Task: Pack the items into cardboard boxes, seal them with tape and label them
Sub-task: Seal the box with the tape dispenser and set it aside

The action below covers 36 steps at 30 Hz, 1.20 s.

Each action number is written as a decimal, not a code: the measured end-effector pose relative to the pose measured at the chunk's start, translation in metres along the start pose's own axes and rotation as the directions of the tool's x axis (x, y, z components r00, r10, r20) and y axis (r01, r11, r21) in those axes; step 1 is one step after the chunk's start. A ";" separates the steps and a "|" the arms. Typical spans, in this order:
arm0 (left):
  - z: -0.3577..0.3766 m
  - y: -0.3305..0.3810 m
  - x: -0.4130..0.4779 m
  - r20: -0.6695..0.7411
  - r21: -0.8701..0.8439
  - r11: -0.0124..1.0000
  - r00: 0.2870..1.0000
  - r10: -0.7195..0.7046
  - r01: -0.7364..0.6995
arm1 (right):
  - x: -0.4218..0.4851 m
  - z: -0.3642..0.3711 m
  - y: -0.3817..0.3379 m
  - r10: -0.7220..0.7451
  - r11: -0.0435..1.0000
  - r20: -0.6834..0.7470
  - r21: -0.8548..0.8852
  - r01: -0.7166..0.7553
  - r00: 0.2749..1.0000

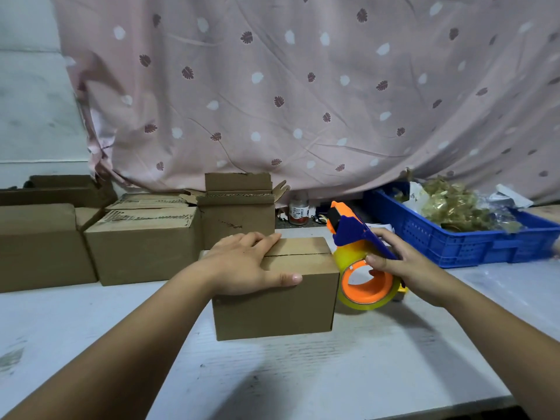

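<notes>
A small brown cardboard box (291, 301) stands in the middle of the white table, its top flaps closed with the seam showing. My left hand (245, 263) lies flat on its top, thumb over the front edge, pressing the flaps down. My right hand (406, 268) grips a blue and orange tape dispenser (360, 250) holding a roll of clear yellowish tape (368, 286). The dispenser sits against the box's right end, its orange head tilted up and away.
Several brown boxes (145, 244) stand at the back left, one with open flaps (239, 204). A blue plastic crate (472, 237) with gold-coloured packaged items sits at the right. A small bottle (298, 212) stands by the pink curtain (303, 86). White table (303, 374) in front.
</notes>
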<state>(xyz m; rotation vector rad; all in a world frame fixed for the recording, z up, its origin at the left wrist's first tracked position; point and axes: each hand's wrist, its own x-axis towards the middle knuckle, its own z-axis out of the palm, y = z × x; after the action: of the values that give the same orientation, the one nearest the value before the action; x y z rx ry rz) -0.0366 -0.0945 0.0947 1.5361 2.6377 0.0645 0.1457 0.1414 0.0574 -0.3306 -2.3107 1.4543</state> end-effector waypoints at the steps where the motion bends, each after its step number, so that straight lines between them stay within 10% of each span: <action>1: 0.000 -0.001 0.000 0.011 0.011 1.000 1.000 0.009 -0.009 | -0.002 0.003 0.000 0.007 1.000 0.002 0.022 -0.007 1.000; 28: -0.008 -0.070 -0.053 0.059 -0.011 1.000 0.998 0.018 -0.018 | 0.032 0.114 -0.081 0.015 0.934 0.292 -0.344 0.091 0.956; 36: -0.008 -0.080 -0.061 0.042 -0.040 0.999 0.999 0.013 -0.011 | 0.023 0.110 -0.061 -0.135 0.988 0.215 -0.041 0.147 0.967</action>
<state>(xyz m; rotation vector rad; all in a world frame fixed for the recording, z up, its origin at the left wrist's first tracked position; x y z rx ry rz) -0.0763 -0.1871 0.0995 1.5241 2.5793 0.0837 0.0763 0.0354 0.0741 -0.0249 -2.4893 1.4159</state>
